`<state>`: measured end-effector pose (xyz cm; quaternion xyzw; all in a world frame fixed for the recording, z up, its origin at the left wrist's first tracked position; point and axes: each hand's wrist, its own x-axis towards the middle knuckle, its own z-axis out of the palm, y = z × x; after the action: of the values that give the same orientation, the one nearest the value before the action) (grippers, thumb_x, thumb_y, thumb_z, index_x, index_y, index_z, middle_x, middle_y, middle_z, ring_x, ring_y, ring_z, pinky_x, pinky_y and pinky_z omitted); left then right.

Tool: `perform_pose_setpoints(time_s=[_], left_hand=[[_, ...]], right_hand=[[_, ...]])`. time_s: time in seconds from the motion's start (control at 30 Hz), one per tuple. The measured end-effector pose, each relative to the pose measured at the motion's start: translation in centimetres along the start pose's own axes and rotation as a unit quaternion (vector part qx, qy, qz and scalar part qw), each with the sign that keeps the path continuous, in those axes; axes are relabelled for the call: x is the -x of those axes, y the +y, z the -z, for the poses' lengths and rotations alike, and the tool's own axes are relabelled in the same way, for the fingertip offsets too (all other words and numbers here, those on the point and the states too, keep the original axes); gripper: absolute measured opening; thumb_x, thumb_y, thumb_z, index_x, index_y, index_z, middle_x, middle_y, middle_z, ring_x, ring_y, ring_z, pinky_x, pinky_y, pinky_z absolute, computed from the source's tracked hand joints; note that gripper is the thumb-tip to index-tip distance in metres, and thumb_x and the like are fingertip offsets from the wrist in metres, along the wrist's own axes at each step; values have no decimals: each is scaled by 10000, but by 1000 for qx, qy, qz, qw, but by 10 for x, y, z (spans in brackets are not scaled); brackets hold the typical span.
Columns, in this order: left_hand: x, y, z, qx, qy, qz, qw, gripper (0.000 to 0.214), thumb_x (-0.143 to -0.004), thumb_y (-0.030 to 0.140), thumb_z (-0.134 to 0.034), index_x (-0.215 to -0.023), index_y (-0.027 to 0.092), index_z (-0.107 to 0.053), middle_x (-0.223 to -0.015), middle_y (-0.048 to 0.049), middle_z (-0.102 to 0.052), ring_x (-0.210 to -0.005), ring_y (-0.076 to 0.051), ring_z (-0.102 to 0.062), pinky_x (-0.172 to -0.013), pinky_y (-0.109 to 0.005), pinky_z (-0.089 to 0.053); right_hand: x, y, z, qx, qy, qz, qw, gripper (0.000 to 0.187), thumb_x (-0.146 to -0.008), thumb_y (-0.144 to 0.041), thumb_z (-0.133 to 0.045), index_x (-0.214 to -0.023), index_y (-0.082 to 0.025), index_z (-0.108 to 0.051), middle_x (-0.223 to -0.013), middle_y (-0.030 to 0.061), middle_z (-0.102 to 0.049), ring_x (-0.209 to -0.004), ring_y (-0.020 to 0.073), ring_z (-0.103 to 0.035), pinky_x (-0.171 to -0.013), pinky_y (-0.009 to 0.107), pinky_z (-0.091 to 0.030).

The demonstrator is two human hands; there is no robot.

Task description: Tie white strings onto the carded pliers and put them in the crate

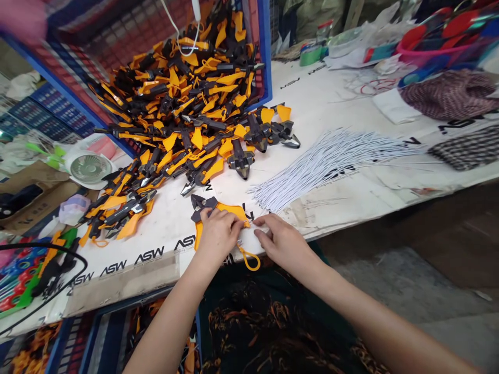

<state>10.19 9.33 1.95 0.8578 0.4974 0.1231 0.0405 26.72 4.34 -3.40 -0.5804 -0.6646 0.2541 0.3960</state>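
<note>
An orange and dark grey plastic toy (232, 209), its shape like a small winged plane, lies at the table's front edge. My left hand (218, 231) is closed over it, fingers bent onto its orange part. Close by on the right, my right hand (283, 243) has thumb and index finger drawn together near the toy's tip; what they pinch is too small to make out. An orange loop (253, 264) hangs below, between the two hands. Just beyond my right hand lies a fanned bundle of thin white wire ties (319, 161).
A tipped blue crate (265, 52) spills a heap of similar toys (195, 104) onto the table. A small fan (91, 167) stands at left. A pink basket (429, 54) and a checked cloth (468, 148) are at right. Below the table edge is another crate (89, 337).
</note>
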Motion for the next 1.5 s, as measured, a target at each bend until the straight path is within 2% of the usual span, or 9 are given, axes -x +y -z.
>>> perform_pose_setpoints(time_s=[0.27,0.37,0.47,0.67,0.87,1.13,1.23,1.37,1.5], left_hand=[[4,-10,2,45,-22,1,999,328,-1002,322,-450,-825,230,-711,-817,0,-704,-879,-189,-593,-911,-410,-322],[9,-19,2,60,-36,-3,998,372,-1012,321,-421,-792,224,-705,-788,5,-689,-842,-175,-594,-910,-390,-336],[14,-25,3,56,-50,-22,997,369,-1005,328,-437,-774,219,-704,-801,-2,-685,-846,-178,-591,-912,-393,-349],[19,-23,8,62,-8,-45,997,282,-1002,330,-438,-1054,225,-694,-1047,-52,-697,-1003,-205,-597,-959,-400,-394],[4,-12,6,20,-82,-131,988,490,-1004,483,-364,-1468,329,-397,-1577,-10,-375,-1484,-280,-230,-1208,-557,-85],[-1,-17,-1,157,-54,-106,980,477,-1031,364,-216,-1400,202,-472,-1101,-35,-715,-1172,-201,-564,-1220,-479,-170],[3,-22,-4,191,-20,-110,975,462,-1034,365,-225,-1407,225,-461,-1205,-48,-690,-1221,-197,-550,-1194,-457,-245],[15,-21,3,123,118,-134,976,400,-1021,342,-359,-1393,253,-476,-1422,-91,-549,-1320,-212,-474,-1156,-450,-277],[32,-15,15,-20,146,-169,975,266,-985,298,-497,-1216,270,-625,-1190,-63,-694,-1108,-218,-575,-1104,-471,-243]], right_hand=[[-28,-6,-1,146,-61,23,987,214,-959,-149,-422,-918,-153,-632,-942,112,-643,-775,211,-662,-716,316,-483],[-32,8,20,130,42,8,991,164,-949,-192,-435,-897,-167,-588,-901,124,-652,-728,228,-649,-688,352,-494],[-36,22,44,-24,251,-80,965,109,-949,-292,-462,-951,-204,-526,-868,97,-670,-663,202,-636,-650,355,-524],[-38,7,37,-453,108,-107,878,221,-886,-422,-543,-878,-247,-408,-967,47,-728,-679,141,-668,-623,299,-568],[-25,-19,30,-463,117,-42,878,198,-916,-420,-520,-910,-251,-418,-1055,52,-702,-741,139,-668,-635,284,-544],[-36,14,51,-517,239,-72,819,302,-772,-393,-694,-799,-241,-435,-661,-73,-480,-519,76,-466,-498,206,-416],[-32,11,48,-480,183,-88,853,329,-752,-432,-725,-855,-231,-486,-679,-55,-558,-528,82,-478,-499,215,-417],[-15,-13,32,-368,3,-72,927,335,-825,-461,-654,-1008,-209,-530,-732,-3,-675,-536,114,-531,-513,257,-441],[-1,-31,12,-352,-101,-46,930,232,-898,-433,-554,-956,-211,-515,-751,7,-688,-555,117,-568,-546,260,-461]])
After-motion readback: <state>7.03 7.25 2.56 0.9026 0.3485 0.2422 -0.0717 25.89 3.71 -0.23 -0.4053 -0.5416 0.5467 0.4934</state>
